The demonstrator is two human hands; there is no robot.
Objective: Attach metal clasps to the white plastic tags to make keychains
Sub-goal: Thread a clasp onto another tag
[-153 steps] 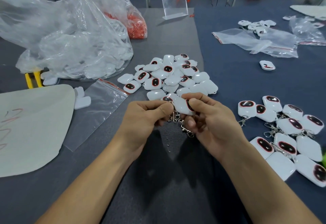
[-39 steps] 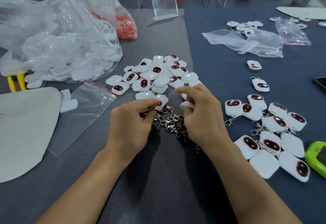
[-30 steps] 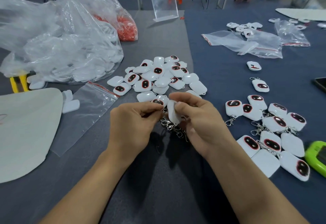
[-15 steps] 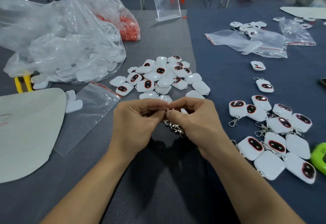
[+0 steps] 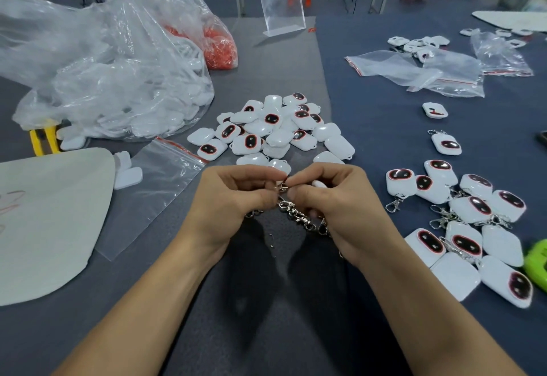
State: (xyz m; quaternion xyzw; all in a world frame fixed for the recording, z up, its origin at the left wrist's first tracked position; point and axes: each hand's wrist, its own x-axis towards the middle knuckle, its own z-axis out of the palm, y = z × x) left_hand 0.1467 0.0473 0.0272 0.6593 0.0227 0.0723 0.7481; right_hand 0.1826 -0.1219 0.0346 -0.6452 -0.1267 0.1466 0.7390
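Both hands meet above the middle of the grey-clothed table [image 5: 148,301], a little in from its near edge. The left hand [image 5: 233,198] has thumb and forefinger closed together on a silver metal clasp [image 5: 282,187]. The other fingers are curled under the palm. The right hand [image 5: 334,201] pinches the same clasp from the other side, fingertips touching the left hand's. Its curled fingers also hold a white plastic tag [image 5: 319,184], of which only a sliver shows. Below the hands a tangled heap of loose silver clasps [image 5: 299,215] lies on the table, partly under the right palm.

Just beyond the hands, towards the far edge, sits a pile of white tags with dark red-rimmed ovals [image 5: 275,129]. Near the right edge a cluster of finished keychains [image 5: 467,215] lies flat, tags with clasps attached, and a lime-green object [image 5: 537,263] is cut off by that edge. At the far left a large crumpled clear plastic bag of white pieces [image 5: 103,73] touches a smaller bag of orange-red items [image 5: 219,47]. A flat clear zip bag [image 5: 154,186] and a beige sheet [image 5: 44,221] lie by the left edge.
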